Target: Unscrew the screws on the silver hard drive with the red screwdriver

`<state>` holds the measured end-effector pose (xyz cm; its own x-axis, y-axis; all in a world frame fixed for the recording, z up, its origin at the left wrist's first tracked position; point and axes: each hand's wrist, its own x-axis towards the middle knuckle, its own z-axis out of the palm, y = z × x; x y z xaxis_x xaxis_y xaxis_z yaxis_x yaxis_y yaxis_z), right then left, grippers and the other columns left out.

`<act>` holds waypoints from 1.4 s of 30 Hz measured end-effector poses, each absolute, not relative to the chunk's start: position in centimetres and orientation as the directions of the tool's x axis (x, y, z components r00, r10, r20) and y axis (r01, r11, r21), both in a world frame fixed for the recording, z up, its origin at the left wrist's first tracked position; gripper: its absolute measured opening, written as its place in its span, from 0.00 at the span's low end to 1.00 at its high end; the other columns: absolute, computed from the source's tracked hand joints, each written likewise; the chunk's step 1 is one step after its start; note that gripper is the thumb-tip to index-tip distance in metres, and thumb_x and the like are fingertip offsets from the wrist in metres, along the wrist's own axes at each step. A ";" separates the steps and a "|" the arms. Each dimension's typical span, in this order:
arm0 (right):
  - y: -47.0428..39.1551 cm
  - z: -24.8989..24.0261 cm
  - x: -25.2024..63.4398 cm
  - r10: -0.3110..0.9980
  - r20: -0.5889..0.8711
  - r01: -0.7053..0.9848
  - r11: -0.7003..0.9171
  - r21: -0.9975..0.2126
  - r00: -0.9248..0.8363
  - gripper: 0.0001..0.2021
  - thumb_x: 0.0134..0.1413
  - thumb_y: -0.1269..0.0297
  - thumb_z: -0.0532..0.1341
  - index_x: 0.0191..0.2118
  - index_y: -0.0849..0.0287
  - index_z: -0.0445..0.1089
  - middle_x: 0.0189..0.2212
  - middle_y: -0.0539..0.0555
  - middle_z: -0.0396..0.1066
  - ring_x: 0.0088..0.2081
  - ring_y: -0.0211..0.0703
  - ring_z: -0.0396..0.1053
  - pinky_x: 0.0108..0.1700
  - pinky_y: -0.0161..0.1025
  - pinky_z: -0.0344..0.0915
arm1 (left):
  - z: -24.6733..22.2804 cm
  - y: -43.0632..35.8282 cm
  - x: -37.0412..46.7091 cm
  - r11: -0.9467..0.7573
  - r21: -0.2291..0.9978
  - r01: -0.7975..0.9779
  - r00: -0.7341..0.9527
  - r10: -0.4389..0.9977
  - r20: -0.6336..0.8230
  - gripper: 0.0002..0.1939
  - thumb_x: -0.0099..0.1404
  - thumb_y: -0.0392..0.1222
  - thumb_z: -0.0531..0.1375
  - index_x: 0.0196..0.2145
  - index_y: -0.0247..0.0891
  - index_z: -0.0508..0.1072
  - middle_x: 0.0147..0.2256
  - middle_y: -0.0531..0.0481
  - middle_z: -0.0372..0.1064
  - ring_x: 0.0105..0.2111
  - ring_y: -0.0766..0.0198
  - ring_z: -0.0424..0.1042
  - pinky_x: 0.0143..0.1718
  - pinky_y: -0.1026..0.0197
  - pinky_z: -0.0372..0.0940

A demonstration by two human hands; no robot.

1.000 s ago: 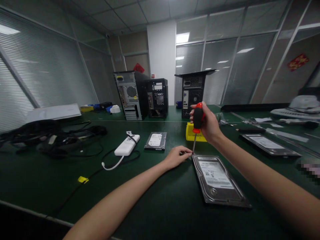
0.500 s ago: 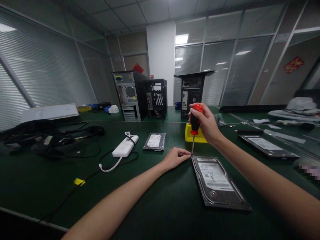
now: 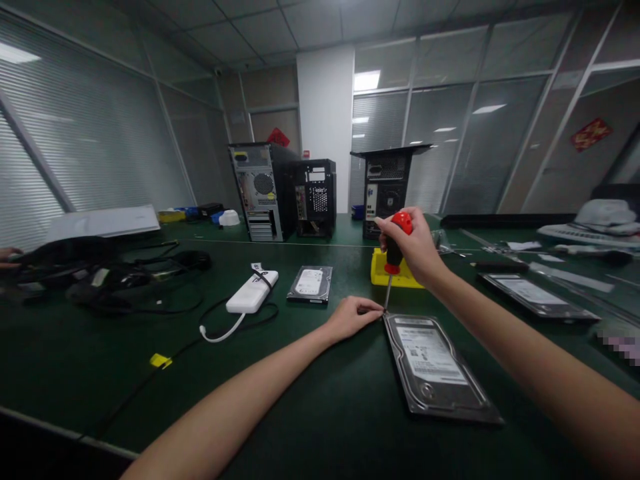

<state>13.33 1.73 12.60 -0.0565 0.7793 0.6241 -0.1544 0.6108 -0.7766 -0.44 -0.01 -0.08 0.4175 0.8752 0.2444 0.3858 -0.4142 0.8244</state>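
Observation:
My right hand (image 3: 417, 243) grips a screwdriver (image 3: 394, 252) with a red and black handle. Its shaft points down, and the tip meets the far left corner of a hard drive (image 3: 440, 360). That drive lies flat on the green table (image 3: 320, 400), its white label facing up. At the same corner, my left hand (image 3: 350, 319) has thumb and fingers pinched together beside the screwdriver tip; whatever is between them is too small to make out. Behind the screwdriver stands a yellow holder (image 3: 417, 285), partly hidden by my right hand.
A second hard drive (image 3: 310, 285) and a white power strip (image 3: 253, 291) lie left of my hands. Another drive (image 3: 535, 297) sits at the right. Computer cases (image 3: 263, 193) stand at the back. Black cables (image 3: 120, 277) fill the left side, where another person's hand (image 3: 7, 257) shows.
My right hand has turned a little around the screwdriver handle, and the shaft leans slightly more. My left hand stays at the drive's corner. Another person's hand has appeared at the left edge.

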 end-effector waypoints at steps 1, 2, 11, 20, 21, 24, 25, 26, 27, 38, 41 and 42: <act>1.8 12.6 13.4 0.784 0.619 -0.139 0.608 -0.782 -0.050 0.21 0.40 0.55 0.70 0.32 0.55 0.56 0.20 0.43 0.64 0.19 0.32 0.63 0.23 0.32 0.62 | 0.0 0.0 -0.4 -0.415 0.825 0.384 0.419 0.874 0.244 0.14 0.63 0.40 0.59 0.42 0.30 0.78 0.41 0.43 0.77 0.41 0.59 0.75 0.45 0.60 0.66; 1.8 12.7 13.6 0.787 0.614 -0.127 0.605 -0.786 -0.049 0.20 0.39 0.55 0.70 0.31 0.56 0.58 0.21 0.43 0.65 0.21 0.32 0.64 0.24 0.32 0.64 | 0.0 -0.1 -0.4 -0.414 0.825 0.384 0.420 0.874 0.243 0.14 0.63 0.40 0.59 0.42 0.30 0.78 0.41 0.43 0.77 0.41 0.59 0.75 0.45 0.61 0.66; 1.8 13.1 15.1 0.855 0.484 -0.311 0.416 -0.855 -0.185 0.17 0.42 0.56 0.69 0.38 0.59 0.72 0.29 0.49 0.70 0.29 0.33 0.69 0.34 0.32 0.69 | -0.2 0.2 -0.4 -0.400 0.831 0.387 0.409 0.882 0.234 0.14 0.63 0.41 0.59 0.42 0.32 0.78 0.40 0.45 0.77 0.40 0.59 0.75 0.45 0.60 0.66; 2.0 12.3 14.8 0.853 0.500 -0.316 0.438 -0.842 -0.148 0.26 0.37 0.60 0.72 0.40 0.54 0.57 0.25 0.43 0.66 0.24 0.32 0.65 0.28 0.31 0.63 | -0.2 0.2 -0.5 -0.385 0.839 0.385 0.414 0.884 0.216 0.14 0.63 0.42 0.58 0.42 0.31 0.78 0.40 0.44 0.77 0.41 0.58 0.74 0.46 0.59 0.66; 2.1 12.3 14.9 0.854 0.500 -0.305 0.442 -0.843 -0.144 0.26 0.37 0.60 0.72 0.40 0.54 0.57 0.25 0.43 0.66 0.24 0.32 0.65 0.28 0.32 0.64 | -0.2 0.2 -0.5 -0.380 0.842 0.384 0.414 0.886 0.211 0.14 0.63 0.42 0.58 0.41 0.31 0.78 0.40 0.44 0.77 0.41 0.58 0.74 0.46 0.59 0.66; 1.9 12.4 15.1 0.852 0.501 -0.307 0.441 -0.843 -0.153 0.21 0.39 0.58 0.71 0.37 0.56 0.61 0.27 0.46 0.68 0.27 0.33 0.67 0.30 0.33 0.66 | -0.2 0.3 -0.5 -0.351 0.854 0.384 0.400 0.897 0.188 0.14 0.62 0.41 0.59 0.41 0.31 0.78 0.40 0.43 0.77 0.41 0.58 0.75 0.46 0.59 0.66; 1.7 12.5 15.2 0.851 0.502 -0.318 0.437 -0.841 -0.157 0.20 0.39 0.58 0.70 0.36 0.56 0.63 0.28 0.46 0.68 0.27 0.33 0.67 0.31 0.33 0.67 | -0.2 0.3 -0.5 -0.340 0.858 0.385 0.394 0.901 0.180 0.14 0.62 0.41 0.60 0.41 0.31 0.78 0.40 0.44 0.77 0.41 0.58 0.75 0.46 0.59 0.66; 1.6 12.6 15.3 0.852 0.499 -0.334 0.429 -0.840 -0.160 0.18 0.39 0.57 0.70 0.35 0.57 0.64 0.29 0.47 0.68 0.28 0.34 0.68 0.31 0.33 0.68 | -0.2 0.3 -0.4 -0.330 0.862 0.385 0.389 0.905 0.173 0.14 0.61 0.42 0.60 0.41 0.32 0.78 0.40 0.44 0.78 0.41 0.58 0.75 0.46 0.58 0.66; 1.5 12.7 15.3 0.855 0.492 -0.353 0.415 -0.838 -0.163 0.18 0.39 0.57 0.69 0.35 0.57 0.66 0.30 0.48 0.69 0.29 0.34 0.68 0.32 0.34 0.68 | -0.2 0.3 -0.4 -0.321 0.866 0.384 0.385 0.908 0.166 0.14 0.61 0.42 0.60 0.41 0.32 0.78 0.40 0.44 0.78 0.40 0.58 0.75 0.45 0.58 0.66; 2.4 11.3 14.5 0.792 0.609 -0.409 0.541 -0.734 -0.046 0.19 0.40 0.66 0.70 0.38 0.54 0.63 0.26 0.43 0.65 0.22 0.30 0.61 0.22 0.28 0.60 | -0.5 0.4 -0.4 -0.347 0.862 0.369 0.383 0.902 0.199 0.14 0.61 0.42 0.61 0.40 0.31 0.79 0.38 0.43 0.78 0.39 0.58 0.75 0.43 0.59 0.67; 2.4 11.5 14.2 0.800 0.600 -0.408 0.543 -0.734 -0.015 0.21 0.37 0.66 0.71 0.35 0.54 0.58 0.24 0.42 0.64 0.20 0.30 0.60 0.18 0.28 0.56 | -0.6 0.4 -0.4 -0.355 0.859 0.369 0.377 0.902 0.211 0.15 0.60 0.43 0.61 0.40 0.30 0.79 0.38 0.42 0.78 0.38 0.57 0.75 0.42 0.59 0.67; 2.4 11.6 14.1 0.804 0.594 -0.399 0.544 -0.738 -0.003 0.21 0.37 0.66 0.71 0.34 0.54 0.57 0.23 0.42 0.64 0.20 0.30 0.59 0.17 0.28 0.55 | -0.5 0.4 -0.4 -0.351 0.860 0.370 0.372 0.904 0.210 0.15 0.60 0.43 0.61 0.41 0.30 0.79 0.38 0.42 0.78 0.38 0.57 0.75 0.42 0.59 0.67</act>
<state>14.06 2.39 11.57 -0.0032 0.8043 0.5942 -0.3992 0.5438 -0.7382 -0.39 0.40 -0.54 0.3715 0.9044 0.2099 0.3695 -0.3514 0.8602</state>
